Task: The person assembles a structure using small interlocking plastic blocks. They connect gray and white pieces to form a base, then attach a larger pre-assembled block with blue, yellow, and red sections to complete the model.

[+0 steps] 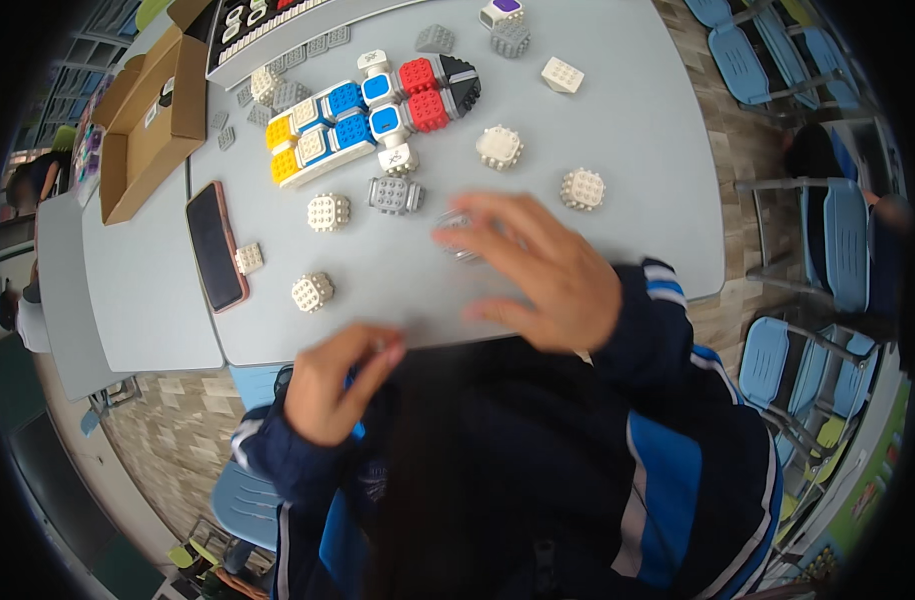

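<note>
A small clear round piece [458, 235] is covered by the spread, open fingers of the right hand [538, 275] near the counter's [618, 120] middle; its long axis cannot be told through the blur. The left hand [333, 385] is pinched shut at the near edge, on what cannot be told. Bare surface is left between the white studded cube [313, 292] and the right hand.
</note>
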A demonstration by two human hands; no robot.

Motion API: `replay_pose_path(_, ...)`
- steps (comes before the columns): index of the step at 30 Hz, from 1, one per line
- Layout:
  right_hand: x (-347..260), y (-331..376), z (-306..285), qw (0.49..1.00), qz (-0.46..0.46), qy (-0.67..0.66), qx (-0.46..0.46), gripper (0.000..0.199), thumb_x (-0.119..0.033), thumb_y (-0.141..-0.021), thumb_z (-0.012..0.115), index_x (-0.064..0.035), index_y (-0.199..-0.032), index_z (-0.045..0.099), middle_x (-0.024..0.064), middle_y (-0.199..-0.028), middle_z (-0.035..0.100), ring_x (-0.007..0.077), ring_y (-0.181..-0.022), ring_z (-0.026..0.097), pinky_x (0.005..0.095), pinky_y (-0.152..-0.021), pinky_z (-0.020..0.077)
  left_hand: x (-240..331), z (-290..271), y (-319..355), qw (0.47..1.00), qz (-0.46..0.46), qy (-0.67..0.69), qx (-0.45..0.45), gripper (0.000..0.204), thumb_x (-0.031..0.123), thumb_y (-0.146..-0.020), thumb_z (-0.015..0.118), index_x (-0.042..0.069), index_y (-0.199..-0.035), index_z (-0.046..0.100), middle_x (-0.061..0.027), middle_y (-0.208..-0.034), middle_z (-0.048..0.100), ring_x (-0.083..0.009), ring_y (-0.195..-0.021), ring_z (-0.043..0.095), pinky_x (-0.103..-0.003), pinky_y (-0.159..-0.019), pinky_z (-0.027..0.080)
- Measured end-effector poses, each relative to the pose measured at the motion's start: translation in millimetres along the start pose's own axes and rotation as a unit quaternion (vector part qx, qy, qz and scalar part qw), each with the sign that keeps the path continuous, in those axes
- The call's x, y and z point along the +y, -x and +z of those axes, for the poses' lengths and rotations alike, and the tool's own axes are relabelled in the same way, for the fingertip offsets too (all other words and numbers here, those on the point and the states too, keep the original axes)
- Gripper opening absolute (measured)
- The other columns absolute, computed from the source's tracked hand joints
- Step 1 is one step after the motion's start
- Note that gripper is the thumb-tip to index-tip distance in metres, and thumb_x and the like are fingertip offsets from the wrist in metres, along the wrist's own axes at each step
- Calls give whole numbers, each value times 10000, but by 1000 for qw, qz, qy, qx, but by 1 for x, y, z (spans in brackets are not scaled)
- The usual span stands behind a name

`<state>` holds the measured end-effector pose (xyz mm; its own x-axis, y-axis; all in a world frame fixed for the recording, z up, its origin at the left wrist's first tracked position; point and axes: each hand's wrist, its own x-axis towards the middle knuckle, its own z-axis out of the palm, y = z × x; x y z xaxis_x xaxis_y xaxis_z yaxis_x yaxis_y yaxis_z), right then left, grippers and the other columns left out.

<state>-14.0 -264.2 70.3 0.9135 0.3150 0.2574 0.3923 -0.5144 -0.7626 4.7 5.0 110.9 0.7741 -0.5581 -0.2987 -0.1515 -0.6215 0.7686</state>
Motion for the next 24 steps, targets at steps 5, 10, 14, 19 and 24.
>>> replay_pose_path(5,31,-19,37,996,-22,-3,82,759,-188,-679,881,-67,-1359,566,174,-1385,486,354,-1210,521,430,-999,464,-25,37,-85,935,185,-43,299,420,43,-843,763,-8,-1228,602,-156,-1158,613,-266,-1044,589,-356,-890,482)
replay_pose_path(10,40,-13,61,995,29,49,83,763,-143,-667,884,-39,-1350,560,165,-1326,547,361,-1192,548,430,-1008,460,-42,66,-99,920,169,-9,353,638,82,-801,804,3,-1363,511,-266,-1402,395,-416,-1282,425,-474,-1056,390)
replay_pose_path(14,44,-12,64,991,43,33,124,689,-123,-689,878,-31,-1309,592,160,-1235,602,361,-1117,597,408,-957,492,-52,73,-108,910,179,6,373,615,74,-819,797,-18,-1354,507,-267,-1398,410,-421,-1254,470,-472,-1039,423)
replay_pose_path(19,38,-12,68,978,36,11,207,491,-13,-758,797,-27,-1220,630,142,-1198,609,262,-1050,625,339,-884,509,-65,80,-109,908,167,-22,384,598,73,-804,812,-18,-1322,528,-220,-1297,537,-350,-1179,568,-414,-959,488)
replay_pose_path(24,32,-13,78,916,100,-258,290,267,51,-790,716,-9,-1032,624,124,-1155,614,168,-951,612,302,-847,502,-58,79,-102,918,184,64,346,656,8,-722,774,-25,-1329,527,-216,-1271,566,-376,-1169,566,-434,-990,479)
